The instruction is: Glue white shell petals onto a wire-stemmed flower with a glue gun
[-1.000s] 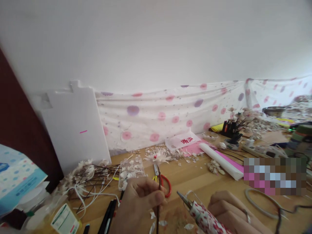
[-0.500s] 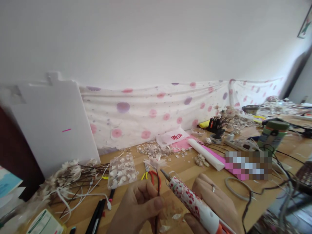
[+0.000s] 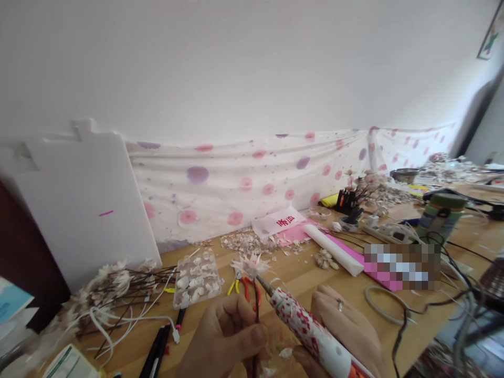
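Note:
Between thumb and fingers, my left hand (image 3: 230, 336) pinches the thin dark stem of a pale flower (image 3: 250, 265), which stands upright with its petals spread. My right hand (image 3: 342, 320) is wrapped round a hot glue gun (image 3: 311, 331) covered in white, red-patterned wrapping. The glue gun's metal nozzle touches or nearly touches the base of the flower, just where the stem meets the petals. Behind my left hand lie pliers (image 3: 246, 287) with red and yellow handles, partly hidden. A clear compartment tray (image 3: 197, 278) of whitish petals sits to their left.
Bundled dried flowers (image 3: 114, 278) and white cables (image 3: 106, 325) lie at left, near black pens (image 3: 155, 349). Loose petals (image 3: 252, 241) scatter along the back. A white roll (image 3: 333, 249), a power strip (image 3: 388, 231) and a green-lidded bottle (image 3: 441, 215) stand or lie at right.
The glue gun has shifted slightly up and left, bringing its nozzle from a small gap to the flower's base. My left hand stays almost still on the stem.

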